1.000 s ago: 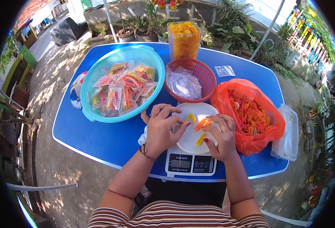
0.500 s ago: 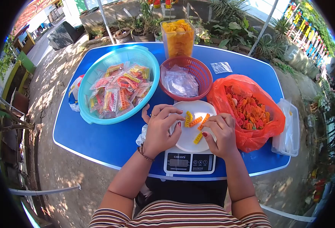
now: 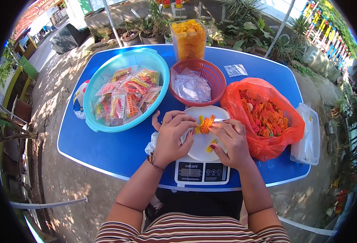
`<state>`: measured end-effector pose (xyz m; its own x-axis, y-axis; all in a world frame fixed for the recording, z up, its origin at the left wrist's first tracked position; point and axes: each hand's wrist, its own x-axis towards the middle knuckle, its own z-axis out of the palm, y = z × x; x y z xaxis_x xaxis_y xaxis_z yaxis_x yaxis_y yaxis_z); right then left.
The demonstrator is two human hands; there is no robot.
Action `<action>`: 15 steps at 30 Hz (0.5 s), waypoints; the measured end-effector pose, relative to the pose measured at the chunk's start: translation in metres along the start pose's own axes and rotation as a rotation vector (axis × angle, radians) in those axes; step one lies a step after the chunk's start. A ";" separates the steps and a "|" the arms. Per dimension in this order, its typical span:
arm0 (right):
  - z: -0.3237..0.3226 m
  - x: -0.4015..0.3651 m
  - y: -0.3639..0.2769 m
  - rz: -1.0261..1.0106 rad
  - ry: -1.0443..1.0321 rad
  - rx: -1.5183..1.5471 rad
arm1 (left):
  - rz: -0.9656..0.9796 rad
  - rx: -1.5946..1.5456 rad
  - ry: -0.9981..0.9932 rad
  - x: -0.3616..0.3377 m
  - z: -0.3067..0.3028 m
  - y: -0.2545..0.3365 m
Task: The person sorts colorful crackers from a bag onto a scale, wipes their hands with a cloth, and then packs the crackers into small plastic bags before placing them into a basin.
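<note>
A white plate [image 3: 198,150] rests on a kitchen scale [image 3: 202,173]. Yellow and orange spiral snack pieces [image 3: 204,124] lie bunched side by side on its upper half, with a yellow piece [image 3: 211,146] lower down. My left hand [image 3: 174,135] is over the plate's left edge, fingertips at the yellow end of the bunch, fingers apart. From the right, my right hand [image 3: 231,142] touches the orange end with its fingers, its thumb apart near the lower yellow piece. Neither hand is closed round a piece.
On the blue table [image 3: 105,150] stand a turquoise basket [image 3: 90,103] of filled packets, a red basket [image 3: 217,81] of clear bags, a tub [image 3: 189,40] of yellow chips, an orange-red bag [image 3: 263,150] of snacks, a clear box [image 3: 306,141] and a small plastic bag [image 3: 235,70].
My right hand has shifted slightly left and the orange pieces have moved left against the yellow one, closing the gaps. My left hand is nearly unmoved.
</note>
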<state>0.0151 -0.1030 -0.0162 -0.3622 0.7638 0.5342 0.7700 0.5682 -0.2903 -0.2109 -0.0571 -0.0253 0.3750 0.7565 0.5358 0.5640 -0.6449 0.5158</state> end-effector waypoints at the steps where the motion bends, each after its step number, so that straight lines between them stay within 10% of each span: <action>1: 0.000 0.000 0.000 -0.002 0.017 0.028 | 0.000 0.006 0.001 0.000 0.000 0.000; 15: 0.001 0.000 0.000 -0.051 0.075 0.199 | -0.008 0.014 0.034 -0.001 0.000 0.000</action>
<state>0.0147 -0.1029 -0.0168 -0.3523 0.7119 0.6075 0.6298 0.6605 -0.4088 -0.2114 -0.0576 -0.0255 0.3458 0.7572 0.5542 0.5768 -0.6374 0.5109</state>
